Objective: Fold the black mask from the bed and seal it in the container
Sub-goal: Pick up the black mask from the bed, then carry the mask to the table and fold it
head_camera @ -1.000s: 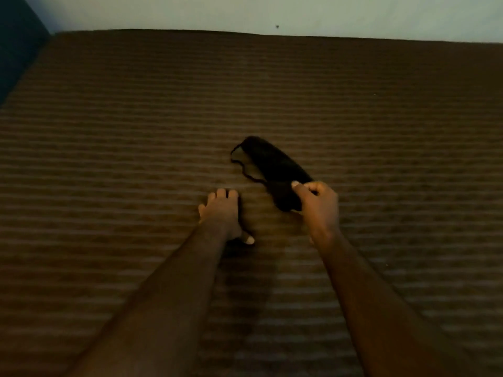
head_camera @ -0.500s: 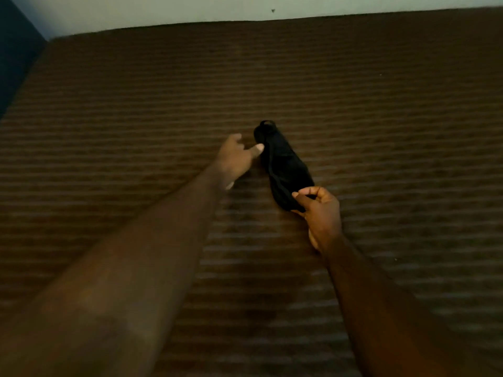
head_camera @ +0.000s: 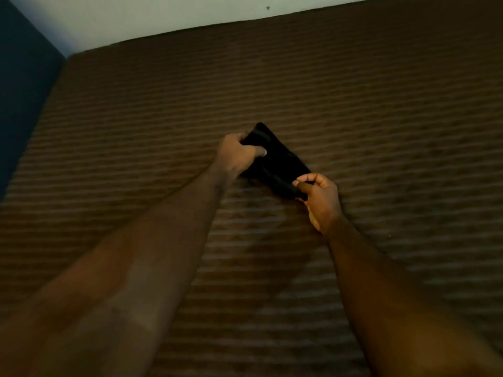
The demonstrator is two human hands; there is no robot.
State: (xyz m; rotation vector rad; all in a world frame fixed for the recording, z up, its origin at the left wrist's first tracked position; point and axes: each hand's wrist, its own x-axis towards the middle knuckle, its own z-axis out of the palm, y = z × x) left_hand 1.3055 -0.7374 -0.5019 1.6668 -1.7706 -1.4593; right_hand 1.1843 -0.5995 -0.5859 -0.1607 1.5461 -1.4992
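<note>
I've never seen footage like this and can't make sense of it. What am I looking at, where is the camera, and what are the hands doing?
There is no machine here, only a person's two bare arms. All the pictures come from one wide-angle camera worn on the head, looking forward and down. The striped brown surface is a bed, with a pale wall behind it. The left hand grips the far end of a black mask, and the right hand pinches its near end. No container is in view.

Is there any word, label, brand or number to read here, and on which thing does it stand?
None: no text shows on the black mask, the striped bed, the wall, the left hand or the right hand.
</note>
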